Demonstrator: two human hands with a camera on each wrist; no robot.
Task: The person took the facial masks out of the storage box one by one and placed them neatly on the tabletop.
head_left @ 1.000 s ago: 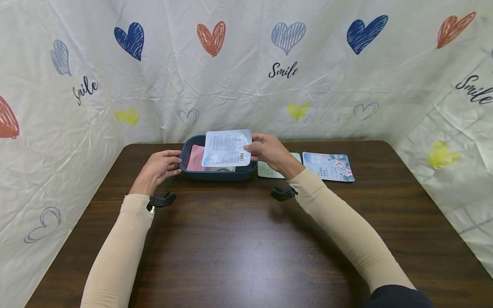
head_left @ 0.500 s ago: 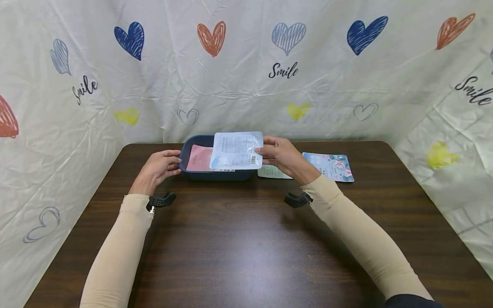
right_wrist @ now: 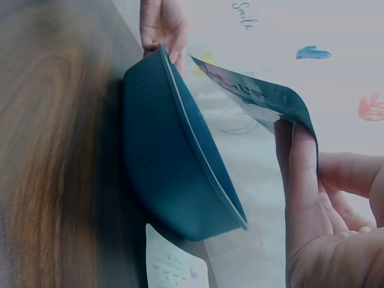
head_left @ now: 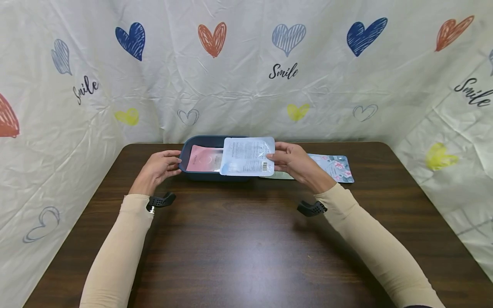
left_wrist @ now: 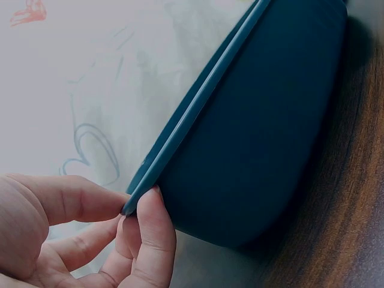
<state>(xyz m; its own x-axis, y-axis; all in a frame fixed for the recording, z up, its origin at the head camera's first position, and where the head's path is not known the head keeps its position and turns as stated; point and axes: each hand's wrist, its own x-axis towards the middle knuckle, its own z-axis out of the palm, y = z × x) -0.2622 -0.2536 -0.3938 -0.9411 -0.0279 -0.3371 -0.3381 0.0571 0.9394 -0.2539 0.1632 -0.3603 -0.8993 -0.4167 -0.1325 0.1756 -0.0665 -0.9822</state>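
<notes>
A dark blue plastic basin stands at the back of the table. My left hand pinches its left rim between thumb and fingers, plain in the left wrist view on the rim. Inside lies a pink sheet-mask packet. My right hand pinches the right edge of a light blue sheet-mask packet, its barcode side up. That packet hangs above the basin's right part and hides it. In the right wrist view the packet is seen edge-on, apart from the rim.
Right of the basin a pale green packet lies on the table, partly covered by my right hand. Farther right is a blue floral packet. A white cloth with printed hearts hangs behind the table's back edge.
My right hand has carried the light blue packet to the right and slightly nearer me, uncovering more of the pink packet. The left hand stays on the rim.
</notes>
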